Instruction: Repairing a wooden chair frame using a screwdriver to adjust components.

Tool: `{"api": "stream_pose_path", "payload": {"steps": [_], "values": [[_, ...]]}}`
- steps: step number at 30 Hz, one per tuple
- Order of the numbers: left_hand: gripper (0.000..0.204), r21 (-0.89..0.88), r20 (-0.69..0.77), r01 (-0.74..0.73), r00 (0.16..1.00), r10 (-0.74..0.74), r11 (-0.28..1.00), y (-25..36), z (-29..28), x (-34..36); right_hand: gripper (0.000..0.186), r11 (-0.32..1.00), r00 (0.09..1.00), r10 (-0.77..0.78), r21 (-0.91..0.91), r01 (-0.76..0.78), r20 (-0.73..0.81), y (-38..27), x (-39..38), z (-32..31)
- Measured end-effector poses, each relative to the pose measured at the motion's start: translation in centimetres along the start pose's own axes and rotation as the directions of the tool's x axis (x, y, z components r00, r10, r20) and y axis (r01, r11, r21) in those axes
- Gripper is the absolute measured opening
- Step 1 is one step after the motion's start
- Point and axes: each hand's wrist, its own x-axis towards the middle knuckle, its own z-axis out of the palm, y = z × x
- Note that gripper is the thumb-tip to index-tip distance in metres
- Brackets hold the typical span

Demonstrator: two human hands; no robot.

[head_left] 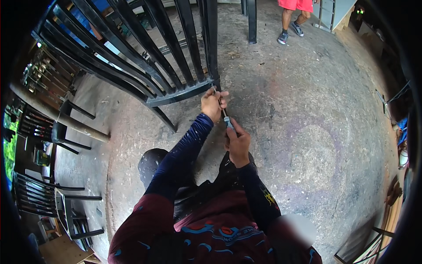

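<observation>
A black slatted chair [182, 93] stands tilted in front of me, its curved rail and corner close to my hands. My right hand [238, 143] is wrapped around the handle of a screwdriver [227, 119], whose thin shaft points up and away toward the chair's corner. Just below that corner, my left hand [212, 104] is closed around the upper part of the shaft, fingers pinched near the tip. The tip meets the frame by the end of the rail; my fingers partly hide the exact contact, and no screw can be made out.
A stained concrete floor [299, 145] spreads around me. Another person's legs [286, 20] stand at the far right. More black chairs [66, 200] stand at the left, near a long pole [66, 119]. Wooden strips [398, 207] lie along the right edge.
</observation>
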Motion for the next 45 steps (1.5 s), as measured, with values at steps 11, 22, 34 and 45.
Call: {"api": "stream_pose_path", "payload": {"steps": [11,22,34,45], "values": [[0.017,-0.032,0.029,0.038,0.999,-0.037,0.999,0.9,-0.7,1.2,0.040,0.995,0.995,-0.094,-0.027,0.095,0.036,0.3,0.1,0.9],[0.024,-0.066,0.013,0.010,1.000,-0.010,0.998,0.6,-0.5,1.6,0.040,0.990,0.993,-0.112,-0.087,0.114,0.026,0.4,0.5,0.8],[0.016,0.045,-0.024,-0.042,0.999,0.043,0.998,0.0,-0.8,2.1,0.039,0.652,0.794,-0.575,-0.476,0.591,0.198,1.9,1.0,0.8],[0.063,0.744,0.325,-0.665,0.447,0.833,0.067,6.6,3.5,-3.2,0.026,0.707,0.874,0.200,0.553,-0.441,0.442,-2.6,1.6,-0.7]]}}
